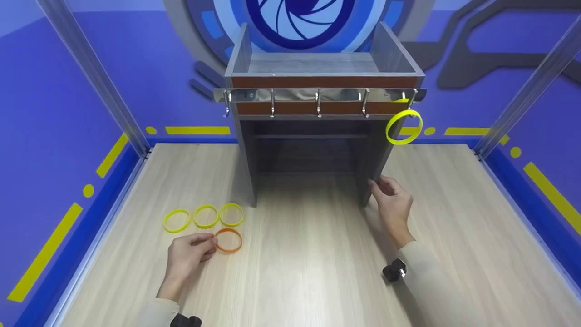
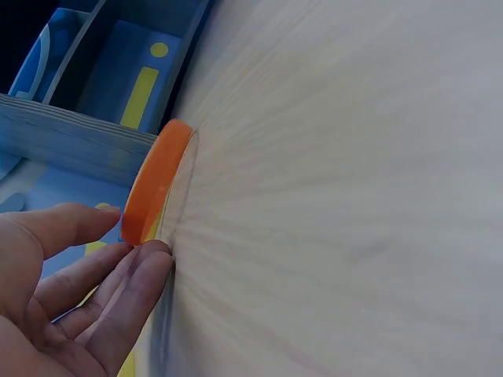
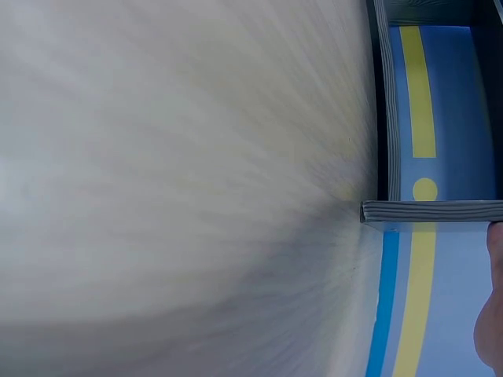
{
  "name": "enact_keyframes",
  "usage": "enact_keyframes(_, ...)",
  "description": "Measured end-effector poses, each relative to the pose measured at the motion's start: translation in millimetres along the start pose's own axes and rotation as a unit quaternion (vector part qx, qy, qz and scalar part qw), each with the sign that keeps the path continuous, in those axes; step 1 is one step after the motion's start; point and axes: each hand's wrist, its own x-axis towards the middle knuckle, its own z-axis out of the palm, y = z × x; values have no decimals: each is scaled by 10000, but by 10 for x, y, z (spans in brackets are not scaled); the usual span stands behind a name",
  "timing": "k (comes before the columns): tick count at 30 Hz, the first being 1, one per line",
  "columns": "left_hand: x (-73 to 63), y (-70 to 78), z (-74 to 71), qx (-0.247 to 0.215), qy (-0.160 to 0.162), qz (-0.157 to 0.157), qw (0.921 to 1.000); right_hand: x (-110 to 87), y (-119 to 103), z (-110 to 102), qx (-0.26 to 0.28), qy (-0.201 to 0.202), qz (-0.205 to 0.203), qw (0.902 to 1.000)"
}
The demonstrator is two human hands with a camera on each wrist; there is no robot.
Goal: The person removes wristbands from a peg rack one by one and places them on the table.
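My left hand [image 1: 188, 254] is low over the table at the left, thumb and fingers pinching the near-left side of an orange wristband [image 1: 229, 229]. In the left wrist view the orange wristband [image 2: 157, 182] stands on edge between the fingertips. Three yellow wristbands [image 1: 206, 216] lie in a row just beyond it. My right hand [image 1: 394, 204] grips the front edge of the right side panel of a grey wooden shelf [image 1: 397, 50]. Another yellow wristband [image 1: 389, 131] hangs from the rightmost hook of the metal hook rail [image 1: 295, 95]. In the right wrist view only part of the hand [image 3: 489, 314] shows beside the panel.
The shelf stands at the back of the pale wooden table [image 1: 299, 272], its lower part open at the front. The other hooks on the rail hold nothing. Blue printed walls [image 1: 113, 54] and metal corner posts [image 1: 97, 77] enclose the table.
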Motion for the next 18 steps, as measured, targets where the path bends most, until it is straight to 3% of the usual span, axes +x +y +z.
enact_keyframes(8,-4,90,-73,147,191,150,9996,5,21,-14,-9,-53,-51,10000)
enact_keyframes(15,9,184,-44,812,372,529,9946,10,-3,3,92,36,28,9999)
enact_keyframes(18,15,236,-8,661,374,621,9952,-2,-58,10,84,77,32,9999)
